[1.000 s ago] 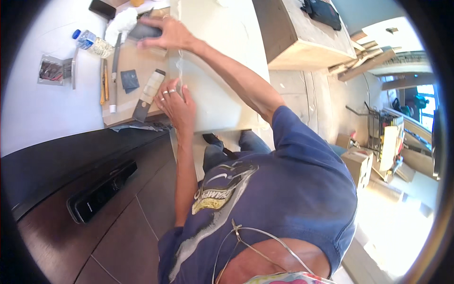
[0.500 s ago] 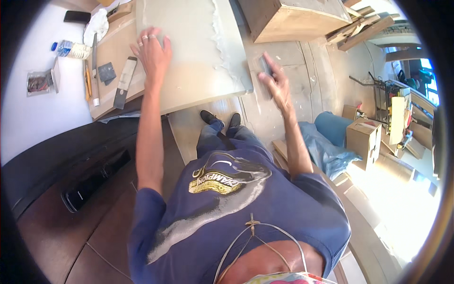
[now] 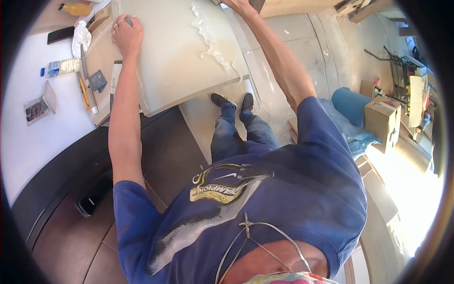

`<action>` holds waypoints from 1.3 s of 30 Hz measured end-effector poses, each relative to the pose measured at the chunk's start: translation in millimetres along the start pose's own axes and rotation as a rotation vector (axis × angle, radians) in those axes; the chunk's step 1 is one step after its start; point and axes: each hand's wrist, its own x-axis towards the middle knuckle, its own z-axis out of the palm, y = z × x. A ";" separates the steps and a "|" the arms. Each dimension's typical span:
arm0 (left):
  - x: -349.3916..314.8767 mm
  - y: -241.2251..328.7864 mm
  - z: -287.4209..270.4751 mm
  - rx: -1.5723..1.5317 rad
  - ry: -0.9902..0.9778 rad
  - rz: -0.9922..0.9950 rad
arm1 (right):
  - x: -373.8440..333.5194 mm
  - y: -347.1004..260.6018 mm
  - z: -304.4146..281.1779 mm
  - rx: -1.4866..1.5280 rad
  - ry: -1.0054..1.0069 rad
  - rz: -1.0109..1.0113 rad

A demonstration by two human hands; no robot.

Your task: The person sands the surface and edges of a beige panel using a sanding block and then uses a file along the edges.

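Two bare hands reach up and away from the body. Left hand (image 3: 126,34) lies palm down, fingers curled loosely over the left edge of a large pale slab (image 3: 182,52), pressing on it without closing round anything. Right hand (image 3: 239,4) is stretched to the top rim of the view beside a cardboard box (image 3: 293,5); its grip is cut off there, so I cannot tell whether it holds something. The slab lies tilted across a wooden board (image 3: 101,57) on the white desk (image 3: 42,137), its lower corner overhanging the dark cabinet (image 3: 61,189). Just left of the left hand lie a knife (image 3: 85,66), a small dark square (image 3: 97,80), a yellow pencil (image 3: 82,92) and a white crumpled cloth (image 3: 81,38). Farther left sits a plastic bottle (image 3: 61,67).
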 end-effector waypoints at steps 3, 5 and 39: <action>-4.9 -17.1 -7.8 0.048 0.001 -0.011 | -57.8 1.7 -9.1 0.145 -0.052 -0.081; -8.1 -12.7 -10.5 0.039 -0.002 -0.016 | -146.4 14.5 -32.4 0.213 -0.075 -0.138; -7.8 -2.0 -16.4 0.042 -0.012 0.023 | -236.9 21.3 -62.4 0.356 -0.118 0.138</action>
